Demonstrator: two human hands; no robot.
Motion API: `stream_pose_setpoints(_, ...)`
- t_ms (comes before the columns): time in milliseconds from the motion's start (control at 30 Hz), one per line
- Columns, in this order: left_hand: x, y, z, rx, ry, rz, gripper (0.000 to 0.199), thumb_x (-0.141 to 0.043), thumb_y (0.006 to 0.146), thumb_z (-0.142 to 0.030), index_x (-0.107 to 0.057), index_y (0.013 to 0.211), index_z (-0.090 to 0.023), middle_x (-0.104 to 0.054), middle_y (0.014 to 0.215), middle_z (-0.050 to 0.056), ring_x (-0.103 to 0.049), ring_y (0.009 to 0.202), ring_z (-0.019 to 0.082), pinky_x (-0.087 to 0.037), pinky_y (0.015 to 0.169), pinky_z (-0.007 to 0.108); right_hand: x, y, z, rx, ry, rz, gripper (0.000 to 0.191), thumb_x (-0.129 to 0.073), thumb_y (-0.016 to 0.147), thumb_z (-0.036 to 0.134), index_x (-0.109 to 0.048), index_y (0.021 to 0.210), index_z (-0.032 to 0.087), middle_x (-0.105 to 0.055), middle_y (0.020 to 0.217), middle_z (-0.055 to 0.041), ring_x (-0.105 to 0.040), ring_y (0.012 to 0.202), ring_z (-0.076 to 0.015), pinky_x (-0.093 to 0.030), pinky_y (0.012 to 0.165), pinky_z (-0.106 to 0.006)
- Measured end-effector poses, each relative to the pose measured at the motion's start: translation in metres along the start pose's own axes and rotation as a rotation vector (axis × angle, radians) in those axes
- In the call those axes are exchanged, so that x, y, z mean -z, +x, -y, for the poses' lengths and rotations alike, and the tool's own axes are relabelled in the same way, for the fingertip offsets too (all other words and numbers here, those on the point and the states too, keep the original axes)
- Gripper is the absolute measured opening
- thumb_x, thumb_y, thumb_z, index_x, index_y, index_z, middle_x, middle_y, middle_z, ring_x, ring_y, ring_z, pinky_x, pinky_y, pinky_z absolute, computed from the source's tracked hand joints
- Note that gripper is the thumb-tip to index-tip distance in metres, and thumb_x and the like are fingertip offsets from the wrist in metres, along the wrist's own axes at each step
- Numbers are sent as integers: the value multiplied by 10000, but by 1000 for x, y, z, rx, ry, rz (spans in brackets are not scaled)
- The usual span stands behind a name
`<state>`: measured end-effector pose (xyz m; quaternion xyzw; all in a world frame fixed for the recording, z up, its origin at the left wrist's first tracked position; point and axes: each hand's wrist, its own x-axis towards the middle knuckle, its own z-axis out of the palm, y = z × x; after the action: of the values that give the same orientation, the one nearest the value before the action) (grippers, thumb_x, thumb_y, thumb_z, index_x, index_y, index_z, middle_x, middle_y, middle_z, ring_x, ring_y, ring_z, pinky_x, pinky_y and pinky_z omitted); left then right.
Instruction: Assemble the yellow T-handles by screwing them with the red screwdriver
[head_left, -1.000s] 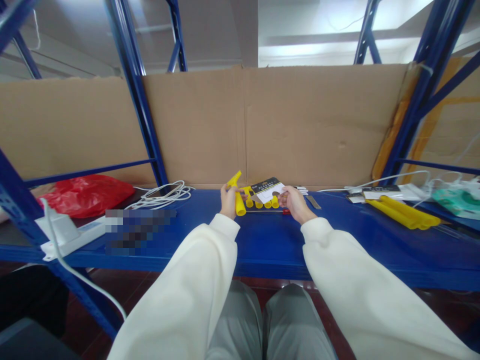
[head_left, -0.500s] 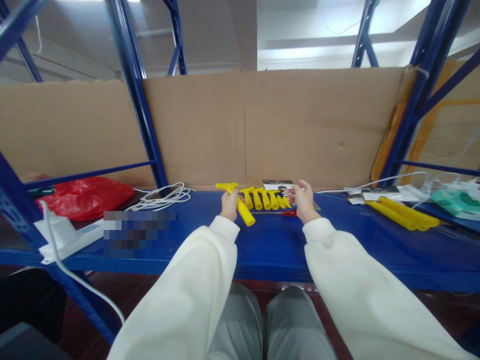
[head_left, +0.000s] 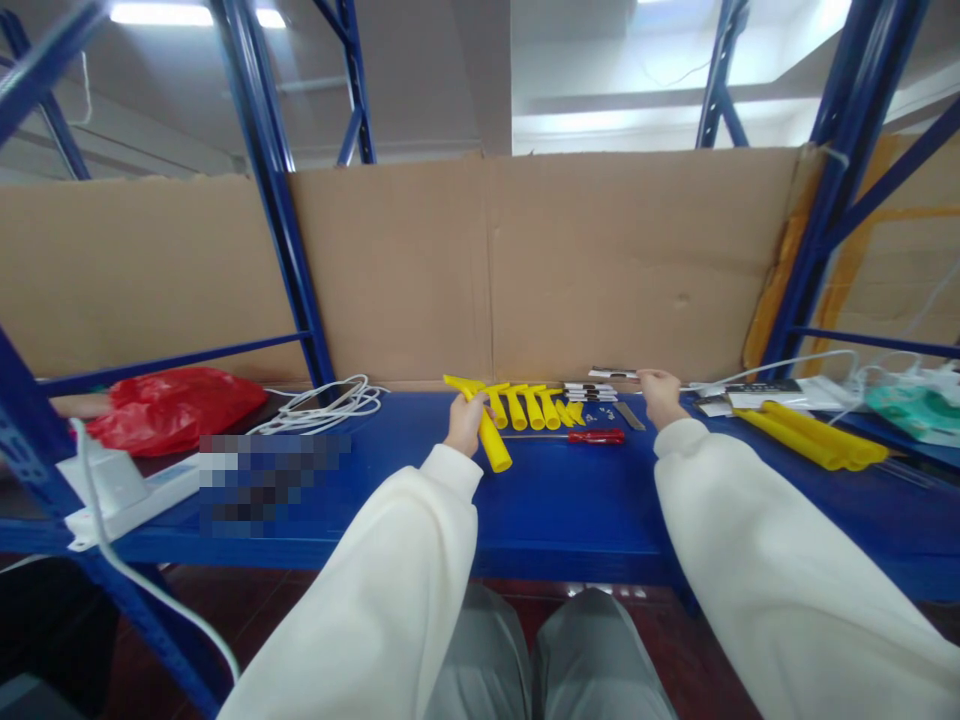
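My left hand [head_left: 465, 422] is closed around a yellow T-shaped scraper handle [head_left: 494, 445], tilted with its wide flat head up and its round grip down to the right. In my right hand [head_left: 660, 395], the fingers pinch the end of a thin white-and-black packet [head_left: 613, 373], held almost level. Just below it lies a stack of similar packets [head_left: 589, 394]. A row of several more yellow handles [head_left: 534, 408] stretches right of my left hand, ending in small yellow pieces [head_left: 574, 412]. Between the hands lies a red-handled screwdriver [head_left: 596, 437], beside a flat metal strip [head_left: 630, 416] and tiny metal parts.
Yellow tubes [head_left: 810, 437] and white packets lie at the right, near a green-and-white pack [head_left: 915, 408]. At the left are a coiled white cable [head_left: 352, 400], a red plastic bag [head_left: 180, 410] and a power strip [head_left: 157, 500]. A cardboard wall [head_left: 390, 280] closes the back.
My right hand has moved right with a packet, uncovering the screwdriver, the packet stack and the metal strip. My left hand still holds the yellow handle in nearly the same place.
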<state>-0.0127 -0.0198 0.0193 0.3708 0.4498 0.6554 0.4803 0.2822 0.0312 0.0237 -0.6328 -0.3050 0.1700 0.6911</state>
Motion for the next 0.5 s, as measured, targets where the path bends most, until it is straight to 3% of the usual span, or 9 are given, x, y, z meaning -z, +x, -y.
stream_pose_setpoints(133,-2,-3,0,17,-6,11,160,-530,810,-43,-559,915,-160,-466,435,-77,-461,364,103,-374,427,200,-5,2,1,-78,-28,119,150,-595,695,62,-585,634,198,-626,615,-12,-580,657,-164,-490,681,-317)
stream_pose_setpoints(333,-6,-7,2,51,-5,63,178,-575,801,-70,-556,950,-165,-448,445,-89,-451,355,102,-367,421,203,-24,6,5,-84,-70,303,136,-613,741,87,-579,655,186,-611,585,-5,-522,589,-132,-448,633,-297)
stream_pose_setpoints(500,-10,-11,2,64,64,109,206,-541,804,-65,-568,988,-154,-452,434,-77,-455,358,118,-389,421,222,-38,13,0,-86,-135,333,144,-639,713,75,-588,629,180,-612,605,-27,-551,656,-159,-457,663,-312)
